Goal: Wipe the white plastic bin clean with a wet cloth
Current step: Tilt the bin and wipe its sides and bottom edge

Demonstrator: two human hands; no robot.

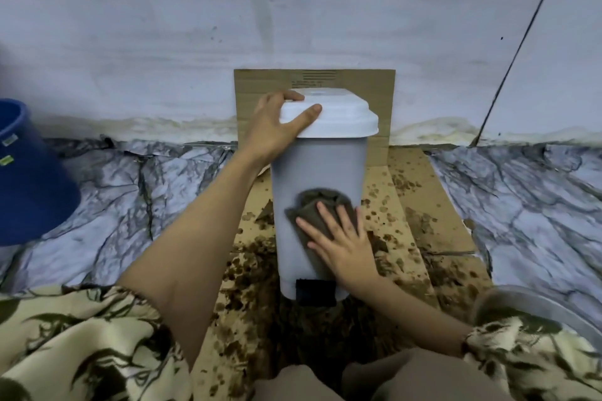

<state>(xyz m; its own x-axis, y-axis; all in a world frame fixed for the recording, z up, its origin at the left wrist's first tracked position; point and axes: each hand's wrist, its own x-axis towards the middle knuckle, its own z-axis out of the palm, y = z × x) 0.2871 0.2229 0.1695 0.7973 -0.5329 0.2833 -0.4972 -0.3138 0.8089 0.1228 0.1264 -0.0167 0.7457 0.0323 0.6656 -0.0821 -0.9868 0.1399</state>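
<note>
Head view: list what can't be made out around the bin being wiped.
- White bin: back and far sides face away; the patch under the cloth and right hand is covered.
- Black pedal: dark and partly under the right wrist.
- Lid: left edge hidden by the left hand.
- Blue bucket: cut off by the left edge.
- Grey basin: cut off at right, behind the sleeve.
- Cardboard print: too small to read.

Under your hands the bin [312, 169] is smooth matt plastic with a paler plastic lid [338, 117], the cloth [321, 205] is dark, crumpled fabric, the cardboard [420, 205] is rough brown and blotched, and the floor sheet [521, 192] looks marble-printed and creased.
</note>
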